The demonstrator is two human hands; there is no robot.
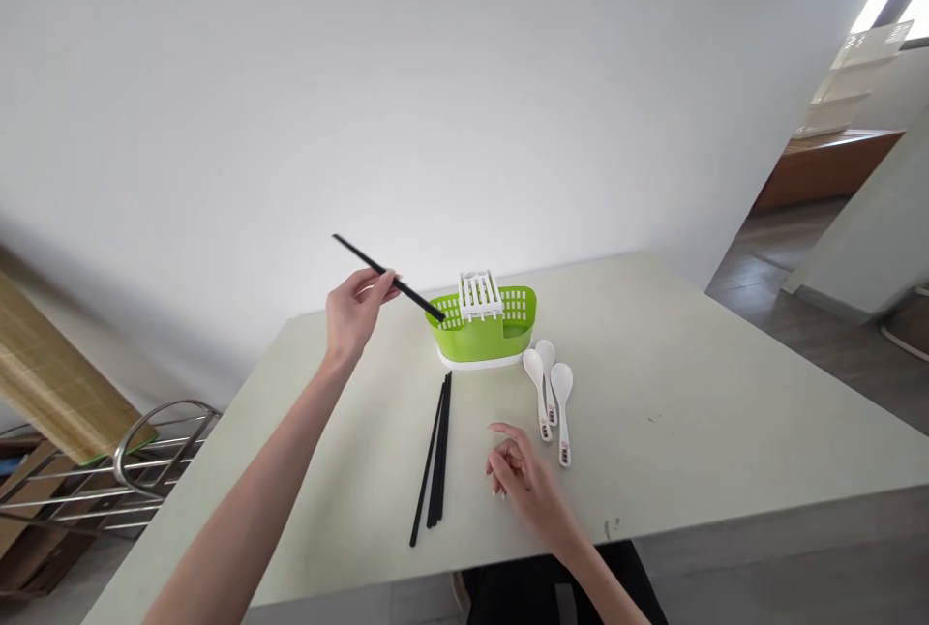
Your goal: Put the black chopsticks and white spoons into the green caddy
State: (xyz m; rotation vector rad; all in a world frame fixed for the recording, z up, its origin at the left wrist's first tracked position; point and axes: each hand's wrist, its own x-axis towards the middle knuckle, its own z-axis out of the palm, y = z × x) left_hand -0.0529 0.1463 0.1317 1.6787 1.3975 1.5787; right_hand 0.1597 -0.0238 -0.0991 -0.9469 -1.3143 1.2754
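Observation:
My left hand [355,308] is raised above the table and pinches one black chopstick [413,296], whose lower tip points into the left end of a green slotted cutlery holder [485,333] with a white divider on top. My right hand [524,477] hovers low over the pale table [689,412], fingers loosely curled, holding nothing. Several black chopsticks [435,456] lie side by side in front of the holder, just left of my right hand. Three white spoons [552,393] lie to the right of the holder, bowls toward it.
A metal wire rack [116,470] stands below the table's left edge, with a rolled bamboo mat [58,373] behind it. A white wall lies beyond the table. At right the floor opens toward a wooden bench [834,165].

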